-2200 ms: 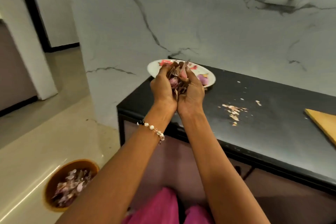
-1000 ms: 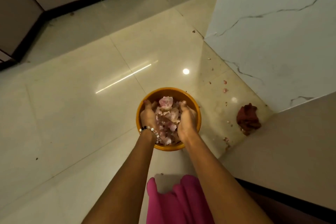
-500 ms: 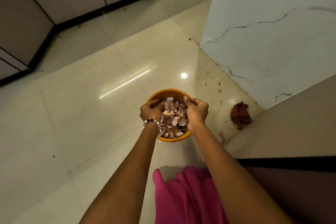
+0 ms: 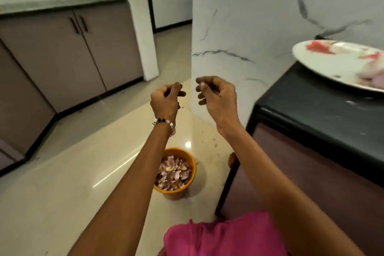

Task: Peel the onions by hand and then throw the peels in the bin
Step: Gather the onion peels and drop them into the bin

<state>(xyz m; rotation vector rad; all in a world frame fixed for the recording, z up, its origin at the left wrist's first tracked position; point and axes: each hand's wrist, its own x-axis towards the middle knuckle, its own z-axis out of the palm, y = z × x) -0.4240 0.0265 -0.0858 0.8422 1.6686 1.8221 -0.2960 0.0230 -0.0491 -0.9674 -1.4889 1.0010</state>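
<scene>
Glossy cream floor tiles would turn slick if any papery skins spilled from the brimming bin. The matte black counter at three o'clock carries a smooth white plate overhanging its edge — a careless nudge could tip it. The round orange plastic bin, at six o'clock below the hands, holds the flaky pink-purple peels. Left hand and right hand hang loosely curled, seemingly empty — small scraps may cling.
</scene>
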